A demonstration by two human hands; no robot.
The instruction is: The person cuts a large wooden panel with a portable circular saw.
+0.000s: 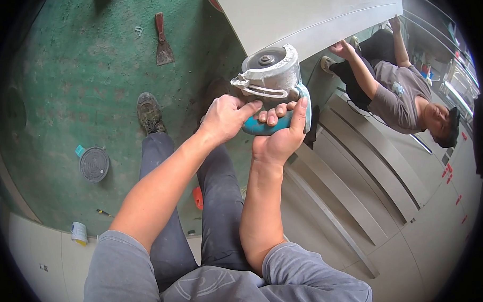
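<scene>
A handheld tile cutter (273,78) with a round blade, a dusty metal guard and a teal handle is held up in front of me. My right hand (281,136) is wrapped round its teal handle. My left hand (224,118) is closed against the cutter's near left side, its thumb and finger by the base plate. Just beyond the blade lies the corner of a large pale tile (311,18). A co-worker's hand (344,50) rests at that tile's right edge, and another hand holds its far corner.
Long tile strips (353,163) lie on the tiled floor at right, near the co-worker (396,81). On the green floor are a scraper (163,42), a round grey lid (94,164) and a red object (198,198). A white cup (79,233) lies at lower left.
</scene>
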